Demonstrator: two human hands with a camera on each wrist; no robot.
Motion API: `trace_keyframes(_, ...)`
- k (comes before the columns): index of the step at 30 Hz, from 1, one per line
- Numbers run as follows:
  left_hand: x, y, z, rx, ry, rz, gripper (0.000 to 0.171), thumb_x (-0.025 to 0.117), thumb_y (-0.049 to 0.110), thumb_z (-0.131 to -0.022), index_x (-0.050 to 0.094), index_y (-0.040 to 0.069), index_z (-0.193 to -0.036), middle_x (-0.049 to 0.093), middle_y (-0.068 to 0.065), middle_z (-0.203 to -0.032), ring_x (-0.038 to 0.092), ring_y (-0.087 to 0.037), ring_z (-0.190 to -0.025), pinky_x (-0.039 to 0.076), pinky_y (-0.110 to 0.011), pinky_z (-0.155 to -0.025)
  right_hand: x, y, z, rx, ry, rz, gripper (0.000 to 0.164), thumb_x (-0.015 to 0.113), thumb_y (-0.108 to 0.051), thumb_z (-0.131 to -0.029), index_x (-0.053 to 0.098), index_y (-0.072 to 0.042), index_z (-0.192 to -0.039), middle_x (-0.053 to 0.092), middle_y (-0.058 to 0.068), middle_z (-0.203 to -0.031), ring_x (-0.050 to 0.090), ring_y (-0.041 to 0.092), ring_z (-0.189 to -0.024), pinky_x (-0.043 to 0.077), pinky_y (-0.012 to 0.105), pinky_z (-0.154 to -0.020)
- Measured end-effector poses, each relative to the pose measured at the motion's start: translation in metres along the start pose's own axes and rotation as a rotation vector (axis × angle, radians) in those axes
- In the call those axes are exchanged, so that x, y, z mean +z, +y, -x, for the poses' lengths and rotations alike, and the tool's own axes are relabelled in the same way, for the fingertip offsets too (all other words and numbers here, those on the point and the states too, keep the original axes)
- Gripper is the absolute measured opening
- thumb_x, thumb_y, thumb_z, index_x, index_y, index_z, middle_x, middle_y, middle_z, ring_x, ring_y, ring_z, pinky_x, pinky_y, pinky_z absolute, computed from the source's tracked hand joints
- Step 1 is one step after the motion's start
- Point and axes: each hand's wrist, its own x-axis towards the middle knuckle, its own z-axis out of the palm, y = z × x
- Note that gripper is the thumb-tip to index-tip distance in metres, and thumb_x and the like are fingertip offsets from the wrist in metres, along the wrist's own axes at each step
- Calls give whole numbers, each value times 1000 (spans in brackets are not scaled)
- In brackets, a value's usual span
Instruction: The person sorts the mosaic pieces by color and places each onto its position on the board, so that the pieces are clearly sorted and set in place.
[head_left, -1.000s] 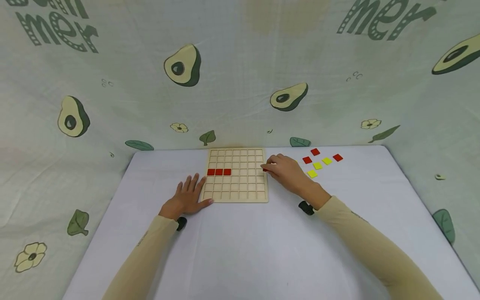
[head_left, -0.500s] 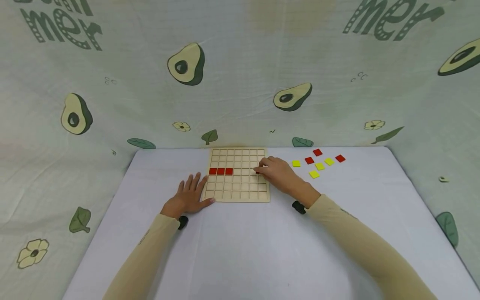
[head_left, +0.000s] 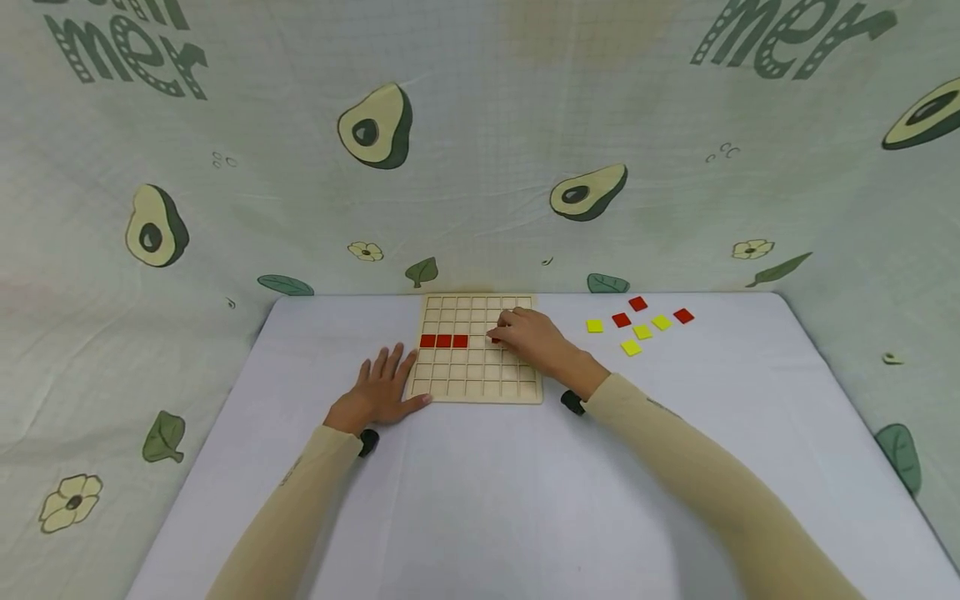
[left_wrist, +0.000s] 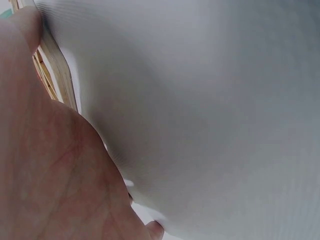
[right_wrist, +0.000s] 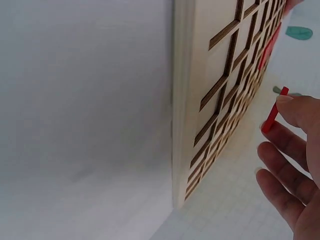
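Observation:
A wooden grid board [head_left: 472, 387] lies on the white table, its cells marked off by raised ridges. Three red square tiles [head_left: 444, 341] sit side by side in one row at its left. My right hand [head_left: 534, 337] is over the right half of the board, pinching another red tile [right_wrist: 274, 111] between thumb and forefinger; the right wrist view shows that tile on edge, above the cells. My left hand [head_left: 378, 392] rests with spread fingers along the board's left edge, the thumb at its front left corner.
Right of the board lie several loose tiles, among them a yellow tile [head_left: 631, 347] and a red tile [head_left: 683, 316]. A cloth printed with avocados [head_left: 375, 125] hangs behind the table [head_left: 480, 500] and at its sides.
My right hand has moved left with the red tile, from the board's right edge to over its cells. The left hand stays at the left edge.

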Motion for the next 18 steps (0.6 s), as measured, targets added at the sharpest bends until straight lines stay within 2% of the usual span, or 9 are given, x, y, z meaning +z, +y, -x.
trace_keyframes(8,-7,5,3,-18,-33,-6,95,49,61,-106,7,5,-170,-3,-26,-176,-2,-49,-161,3,-66,-128,6,-9,-19,7,-61,-10,21,76,-12,-99,81,-14,-119,71,8,-109,69,25,-104,58,39,-90)
trace_keyframes(18,-7,8,7,-29,-26,-8,94,50,61,-106,10,5,-170,1,-26,-176,1,-49,-161,6,-66,-128,12,-13,-32,25,-167,-9,22,72,-13,-102,79,-15,-123,71,7,-113,68,25,-110,56,39,-97)
